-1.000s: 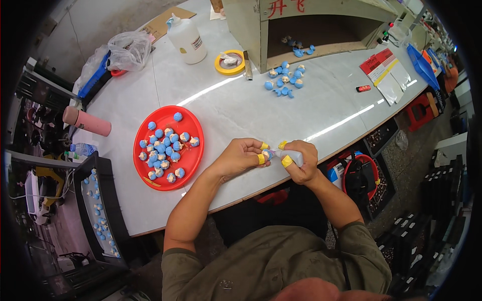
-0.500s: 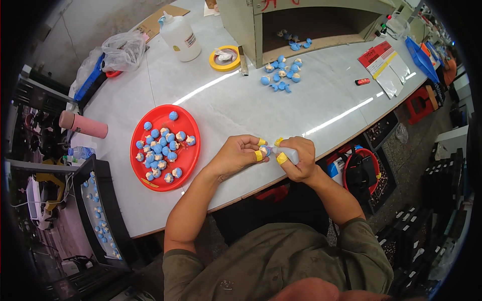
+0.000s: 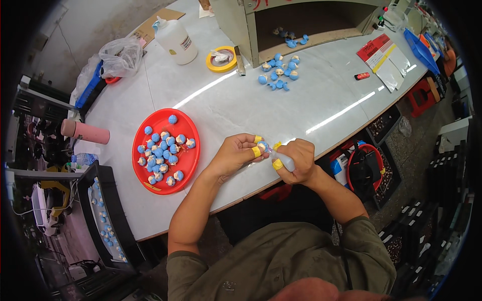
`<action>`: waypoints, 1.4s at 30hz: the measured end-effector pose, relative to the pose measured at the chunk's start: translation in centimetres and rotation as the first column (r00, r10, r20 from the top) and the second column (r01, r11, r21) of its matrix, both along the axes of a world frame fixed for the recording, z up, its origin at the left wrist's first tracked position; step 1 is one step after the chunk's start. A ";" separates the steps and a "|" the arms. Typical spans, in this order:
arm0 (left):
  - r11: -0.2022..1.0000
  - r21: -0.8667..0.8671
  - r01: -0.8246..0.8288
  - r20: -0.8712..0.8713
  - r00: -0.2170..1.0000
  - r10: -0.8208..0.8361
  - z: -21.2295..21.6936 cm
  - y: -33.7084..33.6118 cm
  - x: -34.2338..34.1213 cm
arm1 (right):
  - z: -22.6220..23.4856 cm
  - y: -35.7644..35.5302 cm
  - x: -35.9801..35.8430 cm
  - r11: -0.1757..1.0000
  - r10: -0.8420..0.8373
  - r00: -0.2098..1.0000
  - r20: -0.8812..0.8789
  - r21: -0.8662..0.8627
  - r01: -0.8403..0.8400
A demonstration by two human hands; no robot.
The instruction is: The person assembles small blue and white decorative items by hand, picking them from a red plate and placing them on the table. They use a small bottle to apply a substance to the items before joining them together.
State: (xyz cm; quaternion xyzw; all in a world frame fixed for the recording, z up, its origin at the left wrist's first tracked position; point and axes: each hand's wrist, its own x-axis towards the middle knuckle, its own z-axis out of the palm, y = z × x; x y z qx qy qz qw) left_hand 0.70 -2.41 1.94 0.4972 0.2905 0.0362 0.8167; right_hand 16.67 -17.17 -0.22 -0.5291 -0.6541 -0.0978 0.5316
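A: The left hand (image 3: 235,153) pinches a small blue piece (image 3: 261,146) between its taped fingertips, near the table (image 3: 281,113) edge. The right hand (image 3: 297,160) is wrapped tight around a grey tube (image 3: 285,160) whose tip meets the piece.

B: What could go wrong?

A: I think too hard a squeeze may put too much on the piece and on the fingers. The piece could also slip and fall past the edge, at 6 o'clock from the hands. The red plate (image 3: 188,150) lies at 9 o'clock.
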 end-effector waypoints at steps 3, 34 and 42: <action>1.000 -0.008 -0.016 0.008 1.000 0.016 -0.3 -0.1 0.0 | -0.4 -0.1 0.1 1.000 0.028 1.000 0.012 -0.008 -0.028; 1.000 -0.026 0.014 0.004 1.000 -0.014 0.0 0.1 -0.1 | -0.6 -1.1 0.8 0.999 0.003 0.917 -0.399 -0.029 -0.016; 0.987 -0.158 -0.030 0.042 0.998 0.037 -0.4 0.9 -0.3 | 1.2 -1.4 6.1 0.976 -0.188 0.594 -0.782 -0.214 0.028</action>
